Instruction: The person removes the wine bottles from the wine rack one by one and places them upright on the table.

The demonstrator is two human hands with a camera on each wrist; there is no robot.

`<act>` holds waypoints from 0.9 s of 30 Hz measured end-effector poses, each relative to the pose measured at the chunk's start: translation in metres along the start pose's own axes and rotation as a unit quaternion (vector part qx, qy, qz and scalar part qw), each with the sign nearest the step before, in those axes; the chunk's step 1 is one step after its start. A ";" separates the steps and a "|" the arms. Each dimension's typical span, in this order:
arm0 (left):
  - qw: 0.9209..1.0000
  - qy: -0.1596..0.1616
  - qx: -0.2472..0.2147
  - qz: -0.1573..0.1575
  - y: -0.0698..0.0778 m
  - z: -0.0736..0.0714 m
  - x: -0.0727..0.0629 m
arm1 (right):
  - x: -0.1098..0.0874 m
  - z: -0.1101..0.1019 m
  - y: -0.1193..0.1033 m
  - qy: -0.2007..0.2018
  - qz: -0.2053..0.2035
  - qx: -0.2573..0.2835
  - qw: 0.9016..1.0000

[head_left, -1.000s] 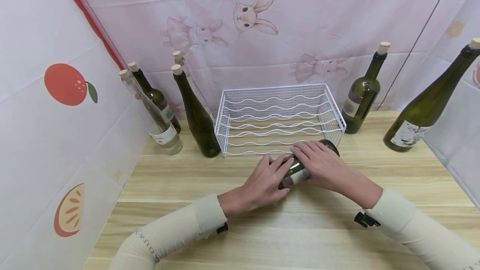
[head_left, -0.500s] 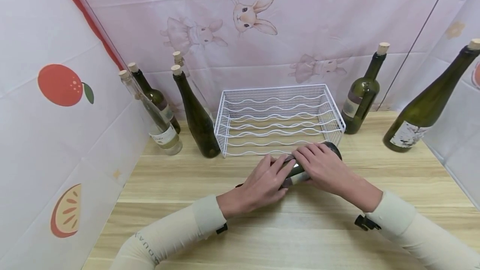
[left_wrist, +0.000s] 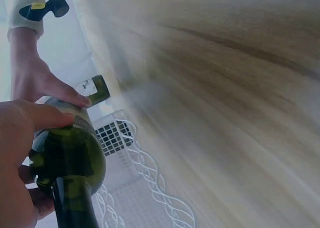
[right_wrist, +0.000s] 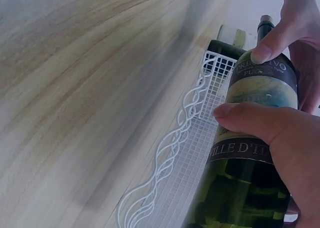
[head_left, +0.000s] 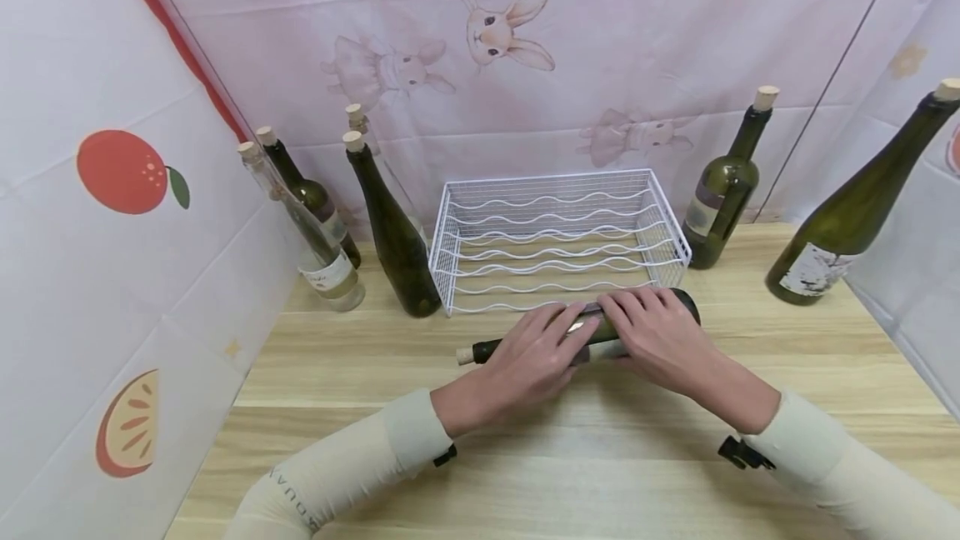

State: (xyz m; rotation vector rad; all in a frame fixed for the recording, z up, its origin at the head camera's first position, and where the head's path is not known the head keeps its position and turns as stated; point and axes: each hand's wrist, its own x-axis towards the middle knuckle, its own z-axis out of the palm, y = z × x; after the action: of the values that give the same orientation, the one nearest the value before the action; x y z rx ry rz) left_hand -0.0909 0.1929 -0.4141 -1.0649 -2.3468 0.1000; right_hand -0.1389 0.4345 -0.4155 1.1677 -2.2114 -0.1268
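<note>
Both hands hold a corked green wine bottle (head_left: pixel 487 350) lying sideways in front of the white wire rack (head_left: pixel 555 257). Its cork points left and its dark base points right. My left hand (head_left: pixel 536 357) grips the shoulder near the neck, with the thumb (left_wrist: pixel 47 115) on the near side in the left wrist view. Around the body curls my right hand (head_left: pixel 660 340); in the right wrist view its thumb (right_wrist: pixel 250 120) presses the label (right_wrist: pixel 260 90). Fingers cover much of the label in the head view. The rack has rows of wavy wires.
Left of the rack stand several corked bottles, the nearest a dark green bottle (head_left: pixel 401 248) and a clear bottle (head_left: pixel 322 261). On the right are a green bottle (head_left: pixel 723 190) beside the rack and a taller green bottle (head_left: pixel 832 232). A printed cloth (head_left: pixel 285 40) backs the wooden table (head_left: pixel 360 357).
The bottle has turned from slanted to nearly level, its base shifting right and its cork coming into view at left. The right hand has moved slightly right with it.
</note>
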 end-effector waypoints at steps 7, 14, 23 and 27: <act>0.996 0.024 0.072 0.037 0.000 -0.004 0.003 | -0.003 -0.009 0.002 0.001 0.012 -0.009 1.000; 0.992 0.027 0.108 0.052 0.000 -0.009 0.004 | -0.004 -0.016 0.006 -0.002 0.023 -0.008 1.000; 0.992 0.046 0.107 0.055 0.000 -0.012 0.005 | -0.006 -0.024 0.011 0.008 0.034 0.008 0.999; 0.991 0.047 0.109 0.054 -0.001 -0.016 0.005 | -0.006 -0.028 0.015 0.017 0.045 0.022 0.999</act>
State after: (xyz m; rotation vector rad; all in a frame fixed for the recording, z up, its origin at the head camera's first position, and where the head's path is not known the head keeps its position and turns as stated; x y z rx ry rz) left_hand -0.0862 0.1934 -0.3979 -1.0628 -2.1374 0.3329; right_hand -0.1311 0.4538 -0.3905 1.0827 -2.2429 -0.0207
